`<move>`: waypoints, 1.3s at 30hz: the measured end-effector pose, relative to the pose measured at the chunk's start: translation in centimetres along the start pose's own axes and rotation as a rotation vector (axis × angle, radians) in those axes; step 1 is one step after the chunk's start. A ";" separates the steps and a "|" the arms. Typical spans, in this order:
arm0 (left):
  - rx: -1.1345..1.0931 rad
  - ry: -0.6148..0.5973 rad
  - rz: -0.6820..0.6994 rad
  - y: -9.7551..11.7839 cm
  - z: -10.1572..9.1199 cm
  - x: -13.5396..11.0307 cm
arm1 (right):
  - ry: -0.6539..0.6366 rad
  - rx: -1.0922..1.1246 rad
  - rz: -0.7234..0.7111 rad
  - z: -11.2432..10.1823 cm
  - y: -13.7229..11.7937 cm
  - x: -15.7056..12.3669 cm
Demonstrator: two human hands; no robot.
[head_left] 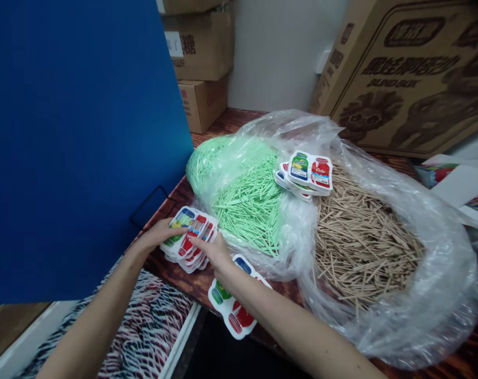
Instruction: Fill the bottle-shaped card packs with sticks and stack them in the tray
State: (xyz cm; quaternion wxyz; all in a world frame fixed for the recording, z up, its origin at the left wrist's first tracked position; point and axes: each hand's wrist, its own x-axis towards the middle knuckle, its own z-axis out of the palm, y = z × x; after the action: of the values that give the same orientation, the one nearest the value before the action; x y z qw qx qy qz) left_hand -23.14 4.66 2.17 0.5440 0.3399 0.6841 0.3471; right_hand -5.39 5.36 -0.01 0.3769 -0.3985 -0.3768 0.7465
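A stack of white plastic packs (183,251), printed with red and green drink jars, rests on the dark wood-grain table near its left edge. My left hand (159,235) is closed round the stack's left side, thumb on the top pack. From the right, my right hand (215,253) grips the same stack, its thumb pressed on the front; the other fingers are mostly hidden. Under my right forearm lies a separate printed pack (239,318), partly covered. Beyond it, green thin sticks (250,205) and brown thin sticks (361,237) fill open clear plastic bags.
Another small pile of printed packs (310,173) sits on the bags between the two heaps. A blue panel (85,147) stands at left. Cardboard boxes (203,45) and a large carton (405,79) stand behind. Below left, a white-rimmed container (179,342) holds many striped pieces.
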 end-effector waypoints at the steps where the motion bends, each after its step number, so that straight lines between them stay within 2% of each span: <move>1: 0.010 0.007 0.035 -0.2 0.1 0.0 | 0.010 0.018 -0.002 0.2 0.0 0.1; 4: 0.035 0.051 0.125 -0.8 0.5 -0.1 | 0.097 -0.016 0.042 0.4 0.4 0.4; 7: 0.009 0.097 0.152 -1.3 0.6 -0.3 | 0.222 -0.095 0.077 0.3 1.1 0.4; 9: -0.042 0.103 0.144 -1.6 0.7 -0.7 | 0.226 -0.112 0.041 0.1 1.6 0.0; 14: -0.165 0.073 0.178 -2.3 0.8 -2.9 | 0.093 -0.103 -0.159 0.3 1.2 -3.1; 17: -0.148 0.191 0.258 -2.4 0.8 -4.8 | 0.011 -0.194 -0.324 0.1 -0.4 -5.0; 20: -0.099 0.262 0.366 -2.8 0.8 -6.4 | -0.172 -0.362 -0.469 -1.0 -1.8 -5.6; 23: -0.060 0.269 0.358 -4.4 1.3 -6.8 | -0.316 -0.457 -0.412 -2.7 -1.4 -4.8; 25: -0.055 0.265 0.329 -5.8 1.9 -6.4 | -0.335 -0.469 -0.353 -3.6 -0.2 -4.0; 28: -0.053 0.271 0.324 -7.1 2.7 -5.5 | -0.312 -0.513 -0.404 -4.0 1.0 -3.1; 32: -0.055 0.336 0.383 -6.3 3.1 -5.5 | -0.281 -0.547 -0.505 -3.2 -0.3 -2.9; 36: 0.022 0.360 0.488 -5.5 2.9 -6.8 | -0.401 -0.626 -0.615 -3.4 -2.5 -3.5; 39: 0.038 0.329 0.515 -6.4 2.9 -7.0 | -0.442 -0.681 -0.556 -4.5 -2.0 -3.2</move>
State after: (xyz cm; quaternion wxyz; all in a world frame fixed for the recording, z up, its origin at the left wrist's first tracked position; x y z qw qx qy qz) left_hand -19.62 -4.30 -0.15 0.3135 0.4517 0.6607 0.5111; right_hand 0.37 4.60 0.87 0.3213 -0.2154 -0.7626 0.5185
